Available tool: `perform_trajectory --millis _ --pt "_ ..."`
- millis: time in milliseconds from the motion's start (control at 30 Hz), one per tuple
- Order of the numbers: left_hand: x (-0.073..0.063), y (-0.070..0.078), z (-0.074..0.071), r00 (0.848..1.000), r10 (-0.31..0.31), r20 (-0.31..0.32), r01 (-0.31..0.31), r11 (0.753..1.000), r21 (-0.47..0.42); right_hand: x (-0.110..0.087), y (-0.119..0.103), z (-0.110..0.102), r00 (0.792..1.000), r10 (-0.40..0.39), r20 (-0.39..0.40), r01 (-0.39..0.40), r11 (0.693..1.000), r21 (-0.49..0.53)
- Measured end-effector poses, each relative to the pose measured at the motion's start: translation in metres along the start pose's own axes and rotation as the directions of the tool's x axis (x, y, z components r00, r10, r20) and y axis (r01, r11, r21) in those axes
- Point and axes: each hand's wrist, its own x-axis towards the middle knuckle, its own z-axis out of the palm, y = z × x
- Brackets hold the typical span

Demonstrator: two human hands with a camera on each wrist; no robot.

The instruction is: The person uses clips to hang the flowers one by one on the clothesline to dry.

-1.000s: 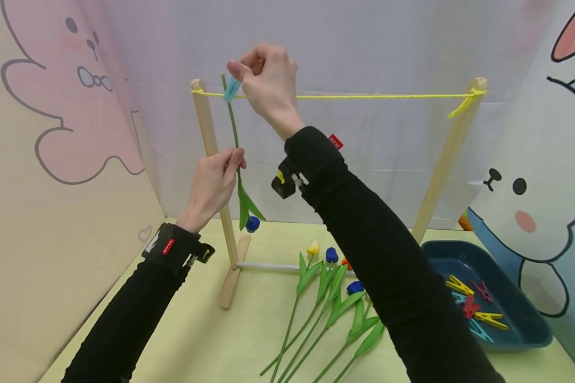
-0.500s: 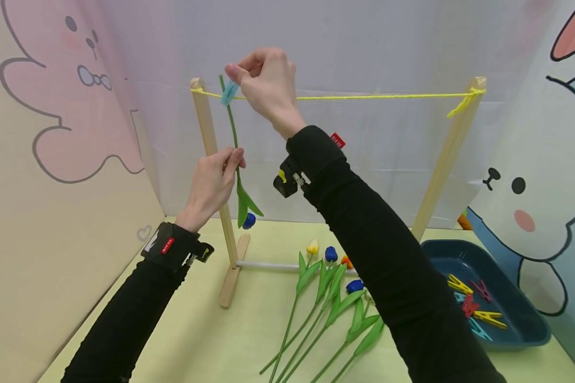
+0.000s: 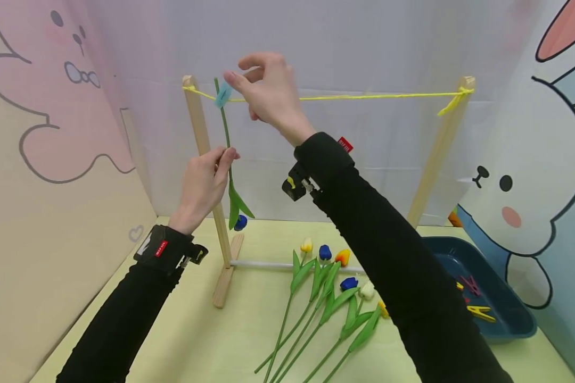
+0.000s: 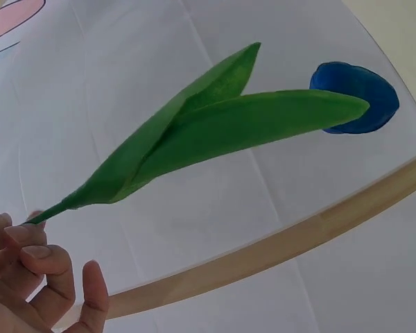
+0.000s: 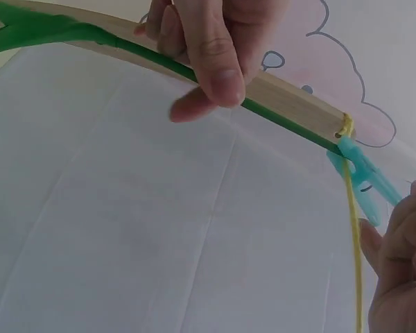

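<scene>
A blue tulip (image 3: pixel 240 223) hangs head down from the yellow line (image 3: pixel 364 97). Near the line's left end, a light-blue clothespin (image 3: pixel 223 94) clips the tulip's green stem (image 5: pixel 291 127) to it. My left hand (image 3: pixel 203 186) pinches that stem about midway, with the leaves (image 4: pixel 194 132) and blue flower hanging below the fingers. Beside the clothespin is my right hand (image 3: pixel 270 93), thumb and fingers parted around its handle end. In the right wrist view the clothespin's handles are spread apart, with my right fingertips close by them.
The line is tied between two wooden posts (image 3: pixel 198 122) (image 3: pixel 441 149). Several more tulips (image 3: pixel 311 308) in yellow, blue, orange and white lie on the table below. A dark blue tray (image 3: pixel 512 330) with clothespins stands at the right, partly behind my right sleeve.
My right thumb and fingers have parted and let go of the clothespin, which stays on the line and stem. The left hand keeps its hold. The head view has shifted slightly right.
</scene>
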Motion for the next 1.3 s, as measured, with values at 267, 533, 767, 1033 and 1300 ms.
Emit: perform_trajectory --millis 267,533,767,1033,1300 --pt "-0.012 -0.001 0.003 0.996 -0.039 -0.084 0.035 0.998 -0.056 -0.024 0.02 -0.012 0.994 -0.108 -0.03 0.108 0.994 0.01" --pt "-0.035 0.001 0.008 0.99 0.024 -0.136 -0.032 0.998 -0.055 -0.057 0.051 -0.033 0.978 -0.18 -0.102 0.191 0.976 0.106" --pt "-0.051 -0.001 0.015 0.992 0.046 -0.116 -0.053 0.997 -0.056 -0.087 0.074 -0.048 0.964 -0.248 -0.096 0.26 0.954 0.146" --pt "-0.067 -0.006 0.022 0.996 0.06 -0.06 -0.062 0.998 -0.024 -0.109 0.091 -0.058 0.972 -0.233 -0.026 0.234 0.963 0.136" --pt "-0.081 -0.006 0.033 0.999 0.047 0.004 -0.047 0.999 -0.026 -0.131 0.111 -0.071 0.979 -0.202 -0.018 0.203 0.973 0.112"
